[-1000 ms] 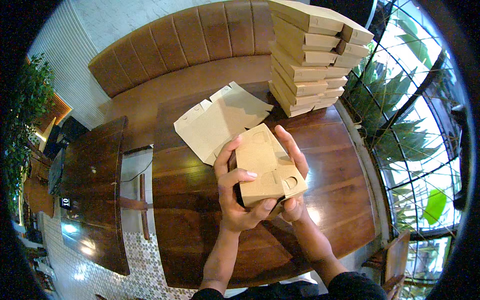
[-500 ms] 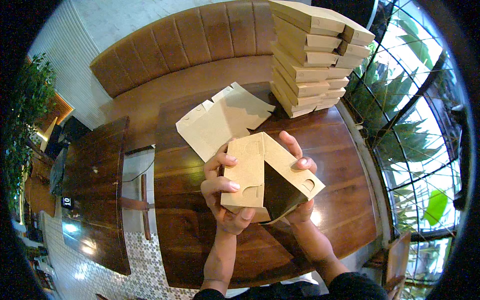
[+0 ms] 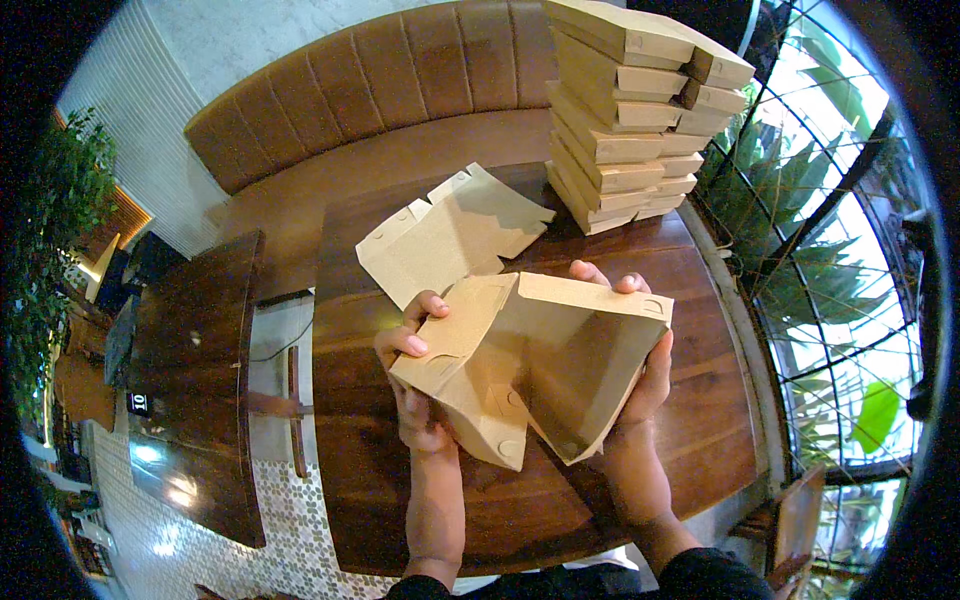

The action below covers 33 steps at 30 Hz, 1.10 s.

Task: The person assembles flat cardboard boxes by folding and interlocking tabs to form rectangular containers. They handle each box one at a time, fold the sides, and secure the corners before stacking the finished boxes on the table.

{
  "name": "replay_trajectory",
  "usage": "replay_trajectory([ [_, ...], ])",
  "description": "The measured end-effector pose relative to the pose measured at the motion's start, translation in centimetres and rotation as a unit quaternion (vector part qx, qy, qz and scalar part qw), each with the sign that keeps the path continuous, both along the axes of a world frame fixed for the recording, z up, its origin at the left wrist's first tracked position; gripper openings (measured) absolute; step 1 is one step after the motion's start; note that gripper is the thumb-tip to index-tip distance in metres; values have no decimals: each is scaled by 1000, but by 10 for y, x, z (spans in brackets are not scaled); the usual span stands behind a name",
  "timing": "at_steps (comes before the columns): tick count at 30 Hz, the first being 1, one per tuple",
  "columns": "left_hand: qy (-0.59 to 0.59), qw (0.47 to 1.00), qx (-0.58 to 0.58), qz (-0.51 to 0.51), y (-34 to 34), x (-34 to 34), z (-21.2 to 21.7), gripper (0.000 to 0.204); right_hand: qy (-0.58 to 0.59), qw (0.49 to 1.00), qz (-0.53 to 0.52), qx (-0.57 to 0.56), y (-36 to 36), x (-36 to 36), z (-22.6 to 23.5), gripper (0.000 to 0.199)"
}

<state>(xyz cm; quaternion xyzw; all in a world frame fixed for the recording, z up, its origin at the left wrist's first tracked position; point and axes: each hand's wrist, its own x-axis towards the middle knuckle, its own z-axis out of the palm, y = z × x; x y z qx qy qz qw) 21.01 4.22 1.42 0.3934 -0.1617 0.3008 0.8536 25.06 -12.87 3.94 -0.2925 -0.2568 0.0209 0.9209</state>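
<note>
Between my two hands, above the table, is a brown cardboard box (image 3: 590, 350) with its halves spread apart so that its inside shows. My left hand (image 3: 420, 370) grips the left half, fingers over the top panel and the thumb hidden below. On the right half my right hand (image 3: 645, 385) is closed around the outer side, fingertips showing over the upper edge. Slots and rounded tabs are visible on the panels. Just beyond the box lies a flat, unfolded cardboard blank (image 3: 440, 240) with notched edges.
A tall stack of folded cardboard boxes (image 3: 630, 130) stands at the table's far right. The dark wooden table (image 3: 400, 510) lies below my hands. Behind it runs a brown padded bench (image 3: 400, 80). A second table (image 3: 195, 390) is at left, a barred window (image 3: 820, 250) at right.
The box's halves have swung wider apart and tilted, so more of the inside shows. Both hands keep hold, my left shifting left and my right moving right.
</note>
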Motion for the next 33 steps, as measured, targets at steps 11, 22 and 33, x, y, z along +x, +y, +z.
replay_trajectory([
  [11, -43, 963, 246, 101, -7, 4, 5, 38, -150, 983, -26, -99, 0, 4, -3, 63],
  [22, -22, 936, 284, 205, -23, 5, 8, 60, -276, 918, -96, -268, 5, 1, -8, 65],
  [33, 163, 952, 102, 240, -1, 3, 19, 59, -286, 814, 83, -499, 3, 2, -4, 102],
])
